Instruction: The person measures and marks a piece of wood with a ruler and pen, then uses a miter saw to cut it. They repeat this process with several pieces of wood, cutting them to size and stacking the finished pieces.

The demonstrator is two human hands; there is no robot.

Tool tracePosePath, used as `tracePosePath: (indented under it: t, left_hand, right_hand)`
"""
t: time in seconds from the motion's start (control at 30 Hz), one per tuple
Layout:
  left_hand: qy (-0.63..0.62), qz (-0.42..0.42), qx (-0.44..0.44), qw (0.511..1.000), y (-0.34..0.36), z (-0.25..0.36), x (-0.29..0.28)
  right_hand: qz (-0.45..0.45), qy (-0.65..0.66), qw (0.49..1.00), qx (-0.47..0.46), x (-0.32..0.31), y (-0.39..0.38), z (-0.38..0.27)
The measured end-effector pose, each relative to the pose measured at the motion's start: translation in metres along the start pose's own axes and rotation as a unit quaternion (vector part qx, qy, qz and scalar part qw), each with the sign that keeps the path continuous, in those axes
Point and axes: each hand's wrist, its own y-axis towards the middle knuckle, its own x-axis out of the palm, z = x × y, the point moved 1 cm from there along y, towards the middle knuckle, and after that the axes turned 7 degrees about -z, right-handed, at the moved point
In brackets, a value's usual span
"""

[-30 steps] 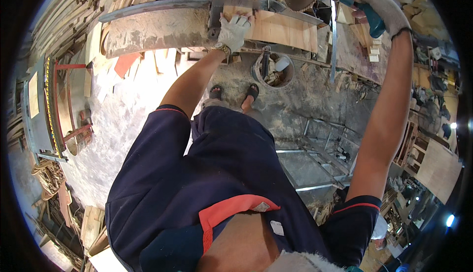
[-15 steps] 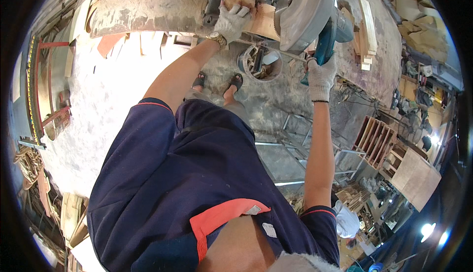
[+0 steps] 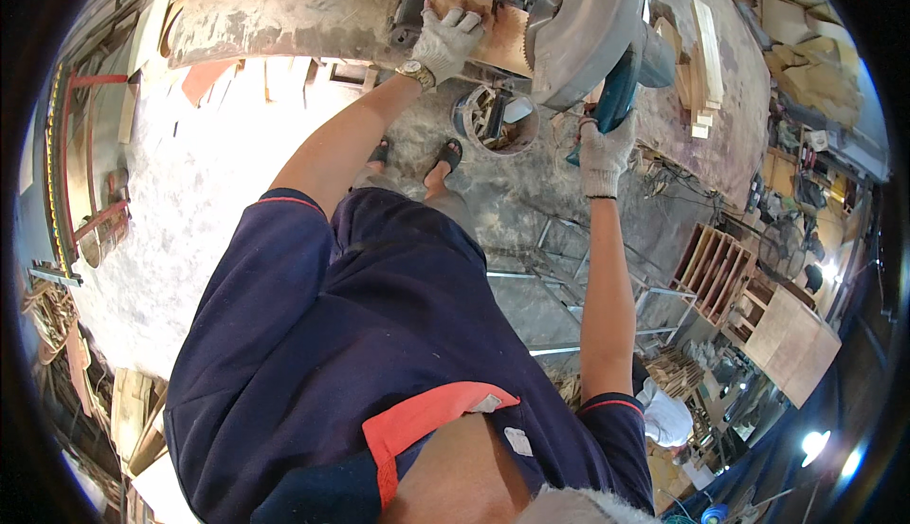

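Note:
My left hand (image 3: 445,45), in a pale knit glove with a watch at the wrist, lies with fingers spread on a wooden board (image 3: 502,42). The board rests on the base of a miter saw (image 3: 583,36), and its right end meets the toothed blade (image 3: 528,42). My right hand (image 3: 607,152), also gloved, is wrapped round the saw's teal handle (image 3: 619,95). The grey guard hides most of the blade, and the glove covers part of the board.
A round bin (image 3: 496,121) of offcuts stands on the floor below the saw. Wood strips (image 3: 704,69) lie on the bench to the right. A metal frame (image 3: 569,282) and a slatted wooden rack (image 3: 716,268) stand right of my body. Another person (image 3: 664,412) is at lower right.
The saw handle and my right hand have come slightly toward me and left. My left hand stays on the board. The whole view has shifted a little.

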Motion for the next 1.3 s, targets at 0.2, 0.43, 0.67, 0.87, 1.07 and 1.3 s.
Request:
tracePosePath:
  t: [0.2,0.43,0.67,0.87,1.07,1.3]
  left_hand:
    - [0.019,0.005,-0.009,1.000,-0.001,0.002,-0.001]
    - [0.021,-0.043,-0.009,0.999,-0.001,0.001,-0.007]
    - [-0.004,0.009,-0.004,1.000,-0.002,0.000,-0.003]
    - [0.019,0.017,0.000,1.000,-0.004,0.000,-0.002]
    - [-0.001,0.020,-0.004,1.000,-0.003,0.000,-0.004]
    - [0.018,-0.003,-0.002,1.000,-0.002,0.001,-0.004]
  right_hand:
    - [0.000,-0.036,0.999,0.019,-0.002,-0.003,-0.008]
    - [0.011,-0.040,0.999,0.013,-0.002,-0.005,-0.014]
    - [0.005,-0.020,1.000,0.007,-0.002,-0.003,-0.009]
    - [-0.008,0.015,1.000,0.001,-0.002,-0.002,-0.003]
    - [-0.006,-0.011,1.000,0.023,-0.003,-0.002,-0.004]
    - [-0.009,0.012,1.000,-0.004,0.001,-0.005,0.003]
